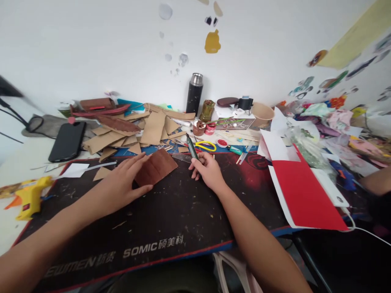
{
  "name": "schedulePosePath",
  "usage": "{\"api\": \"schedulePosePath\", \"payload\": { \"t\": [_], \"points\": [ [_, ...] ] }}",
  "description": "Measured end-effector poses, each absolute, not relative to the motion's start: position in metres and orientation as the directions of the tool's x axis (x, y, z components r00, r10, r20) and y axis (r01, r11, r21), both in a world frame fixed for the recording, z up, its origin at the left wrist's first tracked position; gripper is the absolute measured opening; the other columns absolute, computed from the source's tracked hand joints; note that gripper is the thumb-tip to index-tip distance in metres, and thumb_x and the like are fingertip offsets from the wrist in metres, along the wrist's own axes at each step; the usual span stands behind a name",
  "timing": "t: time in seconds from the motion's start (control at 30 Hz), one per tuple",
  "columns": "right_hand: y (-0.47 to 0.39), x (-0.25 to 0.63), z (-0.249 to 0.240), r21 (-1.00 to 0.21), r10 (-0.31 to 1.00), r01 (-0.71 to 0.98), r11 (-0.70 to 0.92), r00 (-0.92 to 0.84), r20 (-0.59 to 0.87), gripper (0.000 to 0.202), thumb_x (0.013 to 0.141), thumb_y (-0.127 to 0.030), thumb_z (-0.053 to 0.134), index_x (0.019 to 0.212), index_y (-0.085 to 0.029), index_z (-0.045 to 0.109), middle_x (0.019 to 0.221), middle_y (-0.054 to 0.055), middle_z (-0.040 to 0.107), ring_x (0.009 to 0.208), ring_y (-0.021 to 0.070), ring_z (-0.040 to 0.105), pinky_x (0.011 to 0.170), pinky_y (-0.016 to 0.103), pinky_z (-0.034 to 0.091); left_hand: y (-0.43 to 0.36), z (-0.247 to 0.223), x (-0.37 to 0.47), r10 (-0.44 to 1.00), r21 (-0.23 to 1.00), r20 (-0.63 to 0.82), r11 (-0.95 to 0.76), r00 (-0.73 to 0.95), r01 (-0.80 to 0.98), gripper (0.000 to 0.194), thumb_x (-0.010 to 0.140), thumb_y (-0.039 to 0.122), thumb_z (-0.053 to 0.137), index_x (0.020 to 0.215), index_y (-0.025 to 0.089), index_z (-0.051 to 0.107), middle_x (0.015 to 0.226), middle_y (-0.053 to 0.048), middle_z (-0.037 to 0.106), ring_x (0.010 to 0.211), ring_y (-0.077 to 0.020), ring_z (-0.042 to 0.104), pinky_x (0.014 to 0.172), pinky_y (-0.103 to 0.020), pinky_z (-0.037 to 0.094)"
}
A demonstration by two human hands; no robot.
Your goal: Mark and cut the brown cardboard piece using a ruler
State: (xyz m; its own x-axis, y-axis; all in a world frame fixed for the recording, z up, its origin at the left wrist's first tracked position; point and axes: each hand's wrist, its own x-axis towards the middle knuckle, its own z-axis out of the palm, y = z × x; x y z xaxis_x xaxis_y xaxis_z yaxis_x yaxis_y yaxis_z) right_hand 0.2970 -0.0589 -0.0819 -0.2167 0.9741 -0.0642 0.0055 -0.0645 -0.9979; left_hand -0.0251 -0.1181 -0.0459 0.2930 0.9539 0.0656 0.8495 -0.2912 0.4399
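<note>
A rectangular brown-painted piece of cardboard [156, 167] lies on the dark desk mat [183, 215]. At its left edge is my left hand [125, 181], fingers stretched out and thumb spread along the lower side, touching or very near the piece. My right hand [205, 169], just right of the cardboard, is closed around a dark pen-shaped tool [192, 147] that points up and away. Its exact kind is unclear. A clear ruler-like strip [181, 157] lies flat between the cardboard and my right hand.
Cardboard scraps [154, 127], yellow-handled scissors [206, 145], a black thermos [194, 93] and paint pots [199, 128] crowd the back. A yellow glue gun [32, 197] and a phone [67, 140] lie left. Red paper [305, 195] lies right, near another person's arm [377, 181].
</note>
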Motion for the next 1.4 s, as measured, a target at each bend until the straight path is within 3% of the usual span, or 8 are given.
{"api": "schedulePosePath", "payload": {
  "t": [0.23, 0.67, 0.87, 0.97, 1.03, 1.13, 1.3, 1.4],
  "points": [
    [-0.065, 0.298, -0.077, -0.996, 0.968, 0.069, -0.059, -0.239, -0.074, 0.036, 0.093, -0.053, 0.078, 0.1, -0.025, 0.057, 0.08, -0.004, 0.076, 0.049, 0.0102, 0.064, 0.043, 0.02, 0.048, -0.127, -0.069, -0.024, 0.929, 0.316, 0.091, -0.369, 0.36, 0.874, 0.099, 0.1, 0.073, 0.061, 0.181, 0.023, 0.034, 0.185, -0.02, 0.044, 0.165, -0.0473, 0.047, 0.131, -0.065, 0.042],
    [-0.07, 0.297, -0.073, -0.992, 0.961, 0.109, -0.065, -0.26, -0.092, 0.032, 0.094, -0.051, 0.079, 0.102, -0.024, 0.062, 0.08, -0.003, 0.075, 0.05, 0.0106, 0.063, 0.043, 0.021, 0.047, -0.143, -0.046, 0.028, 0.959, 0.14, 0.112, -0.273, 0.259, 0.952, 0.094, 0.106, 0.072, 0.055, 0.173, 0.007, 0.047, 0.171, -0.038, 0.052, 0.136, -0.0641, 0.066, 0.11, -0.079, 0.051],
    [-0.071, 0.297, -0.072, -0.99, 0.961, 0.122, -0.068, -0.257, -0.097, 0.033, 0.093, -0.052, 0.078, 0.102, -0.024, 0.063, 0.08, -0.002, 0.076, 0.051, 0.0108, 0.063, 0.043, 0.022, 0.047, -0.143, -0.045, 0.015, 0.975, 0.551, 0.135, -0.22, 0.174, 0.805, 0.094, 0.09, 0.084, 0.073, 0.159, 0.021, 0.068, 0.165, -0.026, 0.063, 0.15, -0.0602, 0.057, 0.127, -0.081, 0.038],
    [-0.072, 0.298, -0.071, -0.992, 0.957, 0.106, -0.069, -0.273, -0.096, 0.034, 0.093, -0.053, 0.079, 0.101, -0.024, 0.063, 0.081, -0.002, 0.076, 0.051, 0.0109, 0.063, 0.043, 0.022, 0.046, -0.144, -0.031, 0.005, 0.993, 0.953, 0.002, -0.037, 0.118, 0.299, 0.073, 0.093, 0.08, 0.073, 0.149, 0.033, 0.076, 0.169, -0.012, 0.065, 0.159, -0.0512, 0.052, 0.136, -0.072, 0.035],
    [-0.072, 0.298, -0.07, -0.992, 0.955, 0.105, -0.074, -0.278, -0.101, 0.035, 0.093, -0.054, 0.079, 0.101, -0.024, 0.062, 0.081, -0.002, 0.076, 0.051, 0.0111, 0.063, 0.043, 0.022, 0.046, -0.145, -0.018, 0.005, 0.962, 0.941, -0.217, 0.252, 0.167, -0.226, 0.079, 0.101, 0.085, 0.054, 0.15, 0.027, 0.076, 0.168, -0.013, 0.067, 0.158, -0.0505, 0.055, 0.13, -0.072, 0.046],
    [-0.072, 0.298, -0.07, -0.99, 0.955, 0.114, -0.088, -0.273, -0.116, 0.036, 0.091, -0.054, 0.08, 0.101, -0.024, 0.062, 0.08, -0.002, 0.076, 0.05, 0.0113, 0.062, 0.042, 0.022, 0.045, -0.146, -0.004, 0.012, 0.936, 0.781, -0.32, 0.347, 0.144, -0.519, 0.065, 0.106, 0.068, 0.06, 0.147, 0.021, 0.077, 0.168, -0.013, 0.068, 0.164, -0.0421, 0.052, 0.128, -0.059, 0.054],
    [-0.072, 0.298, -0.07, -0.991, 0.958, 0.097, -0.096, -0.261, -0.118, 0.039, 0.091, -0.056, 0.08, 0.102, -0.024, 0.062, 0.079, -0.002, 0.075, 0.049, 0.0111, 0.062, 0.041, 0.022, 0.044, -0.146, -0.007, 0.013, 0.947, 0.836, -0.284, 0.322, 0.151, -0.445, 0.07, 0.106, 0.074, 0.057, 0.146, 0.02, 0.078, 0.167, -0.016, 0.068, 0.16, -0.0441, 0.056, 0.123, -0.06, 0.058],
    [-0.071, 0.299, -0.069, -0.991, 0.958, 0.083, -0.101, -0.261, -0.12, 0.038, 0.091, -0.056, 0.081, 0.102, -0.024, 0.063, 0.079, -0.002, 0.075, 0.049, 0.0112, 0.062, 0.042, 0.022, 0.045, -0.147, -0.018, 0.002, 0.977, 0.991, -0.132, 0.133, 0.166, 0.001, 0.067, 0.099, 0.075, 0.07, 0.148, 0.028, 0.078, 0.159, -0.015, 0.074, 0.151, -0.0473, 0.065, 0.125, -0.068, 0.053]
  ]
}}
